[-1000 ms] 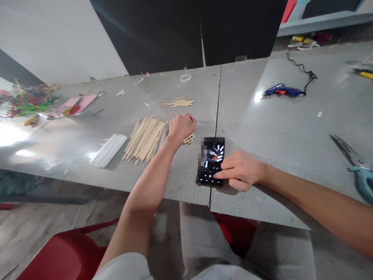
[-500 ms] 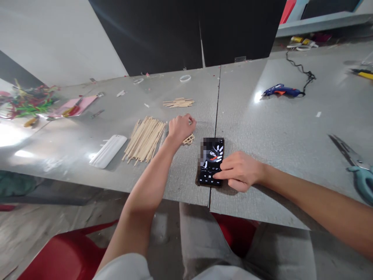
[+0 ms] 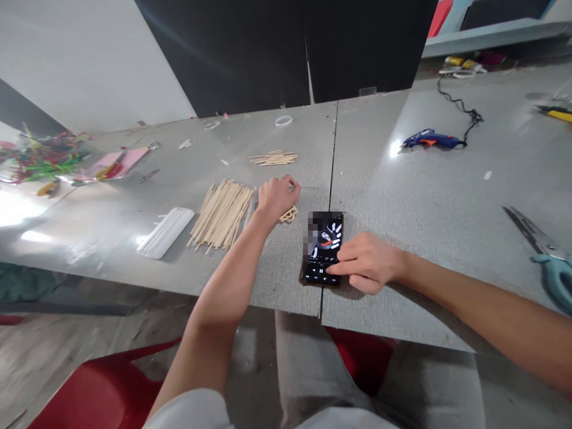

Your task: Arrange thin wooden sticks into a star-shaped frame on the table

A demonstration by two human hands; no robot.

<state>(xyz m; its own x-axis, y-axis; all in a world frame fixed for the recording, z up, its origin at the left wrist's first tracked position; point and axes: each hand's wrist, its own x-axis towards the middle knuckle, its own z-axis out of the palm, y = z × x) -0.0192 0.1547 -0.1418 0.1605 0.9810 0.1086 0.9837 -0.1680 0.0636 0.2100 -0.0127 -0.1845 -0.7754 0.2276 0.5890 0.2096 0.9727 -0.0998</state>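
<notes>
My right hand point(image 3: 366, 262) reaches over a phone point(image 3: 322, 253) that lies on the table. Its index finger is stretched out and touches the lit screen near the pause symbol; the other fingers are bent and hold nothing. My left hand point(image 3: 277, 196) is curled closed on the tabletop, left of the phone and above it. What its fingers hold, if anything, is hidden. Partly under that wrist sits a small piece of joined wooden sticks point(image 3: 288, 214). Left of it lies a broad pile of thin wooden sticks point(image 3: 223, 213), and a smaller bunch of sticks point(image 3: 273, 158) lies beyond.
A blue glue gun point(image 3: 432, 140) with a black cord lies at the back right. Scissors point(image 3: 543, 256) lie at the right edge. White glue sticks point(image 3: 166, 232) sit left of the pile. Far left are colourful pipe cleaners point(image 3: 49, 156) and a pink sheet point(image 3: 127, 161).
</notes>
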